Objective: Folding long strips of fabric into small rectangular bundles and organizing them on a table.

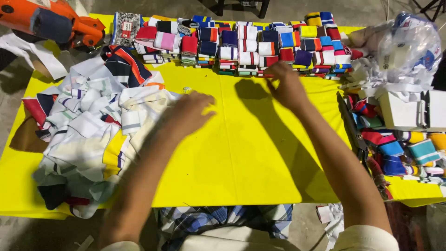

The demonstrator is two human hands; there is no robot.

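Note:
My left hand (188, 113) hovers over the yellow table (241, 153), fingers spread, at the right edge of a loose heap of striped knit fabric strips (88, 125); it holds nothing. My right hand (287, 85) reaches to the far side and touches the front edge of the rows of folded, stacked striped fabric pieces (246, 46). Whether its fingers pinch a piece I cannot tell; they look spread on the stack's edge.
An orange machine (51, 23) sits at the far left corner. A clear plastic bag (411, 44), white paper scraps, a white box (402, 111), black scissors (353, 128) and more folded coloured pieces (395, 148) crowd the right side. A checked cloth (223, 221) covers my lap.

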